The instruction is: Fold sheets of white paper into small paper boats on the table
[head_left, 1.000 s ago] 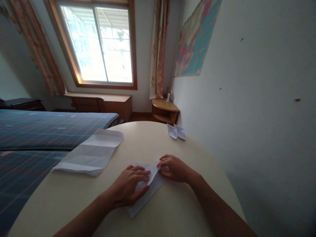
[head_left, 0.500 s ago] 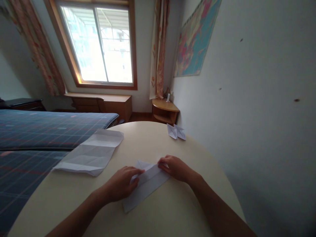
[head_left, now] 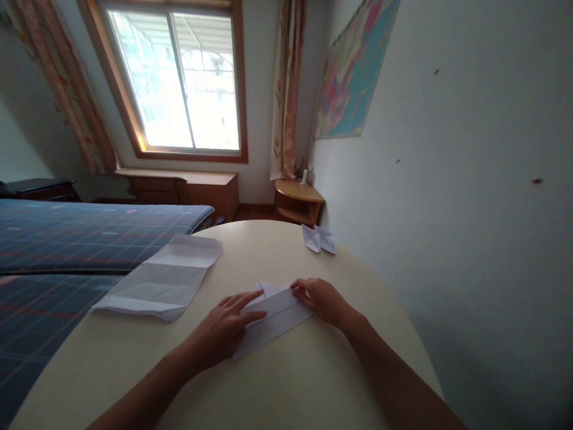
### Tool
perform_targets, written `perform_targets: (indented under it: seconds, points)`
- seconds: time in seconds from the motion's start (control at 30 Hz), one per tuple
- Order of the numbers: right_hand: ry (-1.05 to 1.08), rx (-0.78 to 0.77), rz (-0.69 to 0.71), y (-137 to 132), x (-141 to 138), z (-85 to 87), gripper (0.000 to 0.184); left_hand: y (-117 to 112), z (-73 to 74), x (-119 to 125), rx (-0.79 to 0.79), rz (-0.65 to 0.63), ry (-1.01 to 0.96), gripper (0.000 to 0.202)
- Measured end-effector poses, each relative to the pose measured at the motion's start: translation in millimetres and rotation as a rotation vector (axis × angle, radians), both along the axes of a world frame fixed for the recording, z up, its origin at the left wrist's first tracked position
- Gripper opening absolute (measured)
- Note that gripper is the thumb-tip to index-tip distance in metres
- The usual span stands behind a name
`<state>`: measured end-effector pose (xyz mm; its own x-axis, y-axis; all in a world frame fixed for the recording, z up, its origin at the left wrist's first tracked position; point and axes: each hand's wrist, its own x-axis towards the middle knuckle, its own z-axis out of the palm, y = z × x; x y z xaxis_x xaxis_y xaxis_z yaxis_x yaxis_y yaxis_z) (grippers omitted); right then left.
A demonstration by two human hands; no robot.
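A folded sheet of white paper (head_left: 277,321) lies on the round table between my hands, with a long folded strip along it and a pointed flap at its far edge. My left hand (head_left: 230,322) rests over the paper's left end, its fingers spread apart and lying on the fold. At the right end, my right hand (head_left: 316,297) pinches the paper's upper corner between thumb and fingers. Part of the paper's left end is hidden under my left hand.
Creased white sheets (head_left: 165,278) lie at the table's left edge. Two small folded paper pieces (head_left: 319,239) stand near the far right rim of the cream table (head_left: 250,239). A plaid-covered bed (head_left: 89,236) adjoins on the left; a white wall (head_left: 470,239) rises on the right.
The paper has turned a little, its left end moving away from me. My left hand's fingers have spread and stretched out over the fold. My right hand keeps its pinch.
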<state>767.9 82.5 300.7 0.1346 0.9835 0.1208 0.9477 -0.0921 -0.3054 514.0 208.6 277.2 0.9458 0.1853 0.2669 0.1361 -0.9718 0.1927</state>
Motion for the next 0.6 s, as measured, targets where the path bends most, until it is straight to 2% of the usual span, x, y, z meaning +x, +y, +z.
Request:
perform_targets:
  seconds: [0.13,0.3,0.37,0.43,0.5,0.6]
  points:
    - [-0.014,-0.005,-0.091,1.8,2.4,-2.4,0.025,-2.2,-8.8,5.1,0.168,0.1,-0.066,0.048]
    - [-0.019,0.001,-0.152,3.8,-2.1,-4.1,0.025,-20.7,-14.4,15.0,0.183,0.147,-0.066,0.034]
    - [-0.013,-0.002,-0.154,3.9,-4.3,-4.0,0.026,-27.2,-16.5,18.4,0.134,0.121,-0.028,0.037]
    - [-0.01,-0.012,-0.159,3.9,-5.3,-4.1,0.026,-30.3,-19.2,20.3,0.072,0.101,0.023,0.049]
    - [-0.011,-0.02,-0.169,4.2,-5.1,-4.4,0.027,-30.1,-21.5,20.8,0.021,0.105,0.075,0.06]
    - [-0.034,0.0,-0.17,5.8,-6.4,-4.8,0.028,-27.1,-23.0,20.3,-0.026,0.124,0.134,0.065]
